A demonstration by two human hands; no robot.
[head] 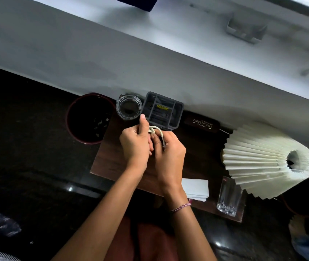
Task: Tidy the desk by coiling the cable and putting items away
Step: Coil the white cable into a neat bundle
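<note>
Well, both hands meet over the middle of the frame, above the brown desk [110, 159], and between them sits the white cable [156, 129], bunched into a few small loops. The left hand [134, 144] has its fingers curled round one side of the bundle, with the thumb sticking up toward the top of the frame. The right hand [170, 155], with a braided bracelet [181, 206] at its wrist, has its fingers bent in against the other side and pinches the loops where they run down past its knuckles. The cable is held up off the desk, just below a grey organizer [176, 112] that stands against the white wall [93, 59]. Left of the organizer is a clear jar [128, 108], and further left a dark red bin [69, 117] stands beside the desk with pale scraps in it. Right of the organizer lies a dark glasses case [202, 124] with printed lettering. A pleated white lampshade [259, 159] fills the right side of the frame. Below it, near the desk's front edge, stands a clear tumbler [229, 196], and a folded white paper [197, 187] lies just left of that, partly behind the right wrist.
</note>
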